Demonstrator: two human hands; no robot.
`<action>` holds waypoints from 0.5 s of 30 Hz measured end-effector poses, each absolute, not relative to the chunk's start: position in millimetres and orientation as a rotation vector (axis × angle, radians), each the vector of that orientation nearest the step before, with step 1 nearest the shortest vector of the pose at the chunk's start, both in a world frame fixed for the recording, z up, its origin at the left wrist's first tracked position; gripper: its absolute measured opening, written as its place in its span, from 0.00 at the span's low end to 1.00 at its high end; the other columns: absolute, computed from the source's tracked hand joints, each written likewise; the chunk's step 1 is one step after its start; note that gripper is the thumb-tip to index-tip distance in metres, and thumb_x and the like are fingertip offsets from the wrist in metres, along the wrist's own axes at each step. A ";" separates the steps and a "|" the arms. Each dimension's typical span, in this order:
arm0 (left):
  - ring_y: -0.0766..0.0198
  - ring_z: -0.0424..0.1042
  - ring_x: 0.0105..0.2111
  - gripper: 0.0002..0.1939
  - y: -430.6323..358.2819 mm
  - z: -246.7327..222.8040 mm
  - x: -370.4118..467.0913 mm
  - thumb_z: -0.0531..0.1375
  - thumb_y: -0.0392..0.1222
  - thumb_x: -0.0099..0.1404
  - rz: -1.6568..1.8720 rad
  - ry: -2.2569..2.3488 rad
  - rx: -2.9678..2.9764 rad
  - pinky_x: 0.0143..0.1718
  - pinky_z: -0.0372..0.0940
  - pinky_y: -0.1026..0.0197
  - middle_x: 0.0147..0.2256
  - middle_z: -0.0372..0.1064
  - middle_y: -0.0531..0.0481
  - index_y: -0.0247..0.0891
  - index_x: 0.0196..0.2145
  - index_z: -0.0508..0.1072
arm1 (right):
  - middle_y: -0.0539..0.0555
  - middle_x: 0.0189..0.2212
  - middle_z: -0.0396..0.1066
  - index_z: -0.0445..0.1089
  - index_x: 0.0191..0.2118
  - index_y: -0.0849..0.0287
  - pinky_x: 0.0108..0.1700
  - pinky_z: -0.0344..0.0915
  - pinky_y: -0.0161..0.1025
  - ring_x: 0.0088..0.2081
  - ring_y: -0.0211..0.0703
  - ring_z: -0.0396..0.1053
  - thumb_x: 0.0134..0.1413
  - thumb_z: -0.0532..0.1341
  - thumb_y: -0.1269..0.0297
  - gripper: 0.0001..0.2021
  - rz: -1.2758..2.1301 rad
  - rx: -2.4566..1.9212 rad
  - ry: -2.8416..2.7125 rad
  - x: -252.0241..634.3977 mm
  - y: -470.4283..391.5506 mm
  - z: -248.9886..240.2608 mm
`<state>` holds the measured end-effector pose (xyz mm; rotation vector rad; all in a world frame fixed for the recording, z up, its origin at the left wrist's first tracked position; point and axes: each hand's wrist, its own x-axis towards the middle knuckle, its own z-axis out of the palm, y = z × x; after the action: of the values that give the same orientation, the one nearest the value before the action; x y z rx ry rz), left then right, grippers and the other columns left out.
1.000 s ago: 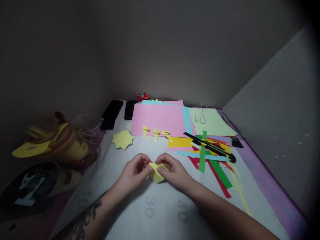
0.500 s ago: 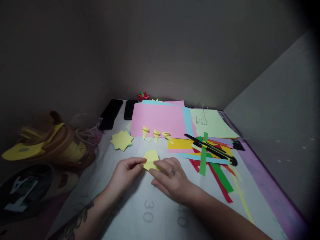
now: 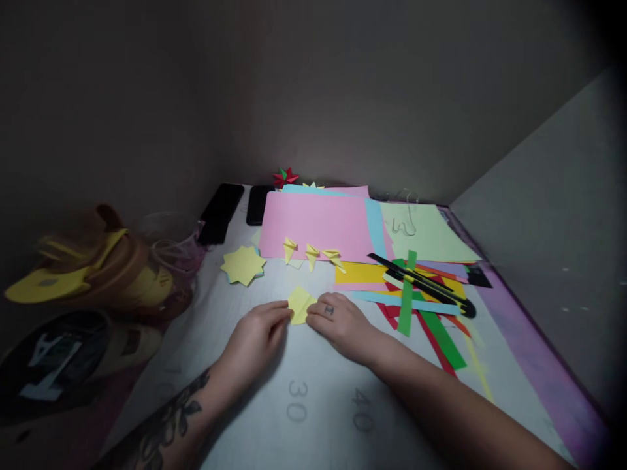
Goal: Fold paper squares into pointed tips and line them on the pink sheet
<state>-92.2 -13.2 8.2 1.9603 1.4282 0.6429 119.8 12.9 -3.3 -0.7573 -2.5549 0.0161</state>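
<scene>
A small folded piece of yellow paper (image 3: 300, 305) lies between the two hands, over the middle of the table (image 3: 526, 343), short of the three folded yellow pieces (image 3: 312, 256). The left hand (image 3: 255, 331) pinches its left edge between thumb and fingertips. The right hand (image 3: 343, 326) has its fingers curled together against the right edge; its thumb is hidden, so whether it pinches there cannot be told. A dark mark shows on one right finger, and a leafy tattoo covers the left forearm.

Printed on the white covering (image 3: 259, 424) nearer the camera are the numbers 30 and 40, turned sideways, and a faint, partly hidden 10 toward the left edge. Left of the yellow paper sits a stack of star-shaped papers (image 3: 243, 265), yellow on top. The three folded pieces are by the near edge of a large pink sheet (image 3: 313, 225). A pale green sheet (image 3: 434, 235) lies toward the far right corner — a clear, curved object rests on it. Nearer the right edge, black-and-yellow tools (image 3: 426, 286) lie across a heap of coloured paper strips (image 3: 443, 339).

Two black phones (image 3: 223, 203) are near the far left corner; a red and green paper star (image 3: 285, 177) stands at the far edge. Beyond the left edge, a dark round object (image 3: 59, 362) bears pale letters — an A is readable, the larger one perhaps a T or I.
</scene>
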 end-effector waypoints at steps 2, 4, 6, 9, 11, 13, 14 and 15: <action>0.53 0.71 0.45 0.15 -15.7 9.2 -92.4 0.54 0.30 0.63 0.541 1.446 2.239 0.46 0.67 0.48 0.48 0.72 0.42 0.41 0.42 0.77 | 0.52 0.36 0.75 0.70 0.36 0.58 0.38 0.58 0.41 0.37 0.44 0.62 0.64 0.53 0.72 0.10 0.121 -0.763 -2.548 124.0 15.0 -6.5; 0.52 0.70 0.43 0.16 -17.1 11.0 -92.0 0.56 0.28 0.61 0.436 1.465 2.423 0.42 0.68 0.48 0.47 0.70 0.42 0.43 0.42 0.77 | 0.51 0.38 0.75 0.70 0.35 0.57 0.40 0.59 0.41 0.38 0.44 0.61 0.63 0.53 0.73 0.10 0.185 -0.757 -2.534 126.8 16.4 -8.1; 0.52 0.70 0.41 0.18 -16.7 11.8 -92.2 0.57 0.27 0.60 0.371 1.413 2.552 0.40 0.68 0.48 0.46 0.70 0.42 0.43 0.44 0.76 | 0.50 0.39 0.76 0.70 0.34 0.57 0.40 0.59 0.41 0.37 0.44 0.60 0.62 0.53 0.75 0.10 0.235 -0.746 -2.521 128.3 17.4 -7.9; 0.49 0.67 0.48 0.18 -14.0 9.5 -95.0 0.57 0.29 0.62 0.377 1.196 2.697 0.43 0.67 0.47 0.46 0.72 0.46 0.43 0.48 0.73 | 0.49 0.41 0.75 0.69 0.33 0.57 0.41 0.59 0.42 0.39 0.44 0.60 0.59 0.54 0.78 0.11 0.339 -0.763 -2.512 129.1 19.0 -6.3; 0.49 0.65 0.52 0.17 -12.2 6.8 -97.9 0.56 0.30 0.64 0.391 1.081 2.754 0.46 0.65 0.46 0.48 0.73 0.47 0.41 0.49 0.72 | 0.50 0.41 0.75 0.68 0.33 0.57 0.42 0.59 0.43 0.40 0.45 0.61 0.58 0.54 0.78 0.09 0.439 -0.821 -2.508 129.2 20.2 -5.5; 0.50 0.66 0.52 0.16 -11.4 4.8 -100.7 0.54 0.31 0.65 0.361 1.017 2.789 0.46 0.65 0.46 0.50 0.72 0.46 0.39 0.49 0.72 | 0.52 0.41 0.74 0.68 0.34 0.57 0.44 0.59 0.43 0.41 0.45 0.62 0.58 0.55 0.76 0.08 0.540 -0.887 -2.508 129.1 21.3 -5.0; 0.50 0.67 0.52 0.16 -11.3 4.3 -101.8 0.54 0.32 0.65 0.329 0.996 2.800 0.46 0.66 0.47 0.51 0.72 0.45 0.39 0.49 0.72 | 0.53 0.40 0.74 0.68 0.34 0.58 0.45 0.59 0.44 0.42 0.45 0.62 0.59 0.56 0.75 0.07 0.573 -0.909 -2.510 128.8 21.8 -4.8; 0.50 0.67 0.52 0.16 -11.4 4.1 -102.7 0.54 0.32 0.65 0.294 0.979 2.810 0.45 0.67 0.48 0.52 0.71 0.45 0.39 0.50 0.72 | 0.54 0.40 0.73 0.68 0.35 0.57 0.45 0.59 0.45 0.42 0.45 0.62 0.59 0.57 0.74 0.06 0.592 -0.925 -2.513 128.5 22.4 -4.7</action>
<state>-102.7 -11.4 4.1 2.8103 0.9786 0.2941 128.5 22.4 -4.7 -0.9248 -2.5135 0.5925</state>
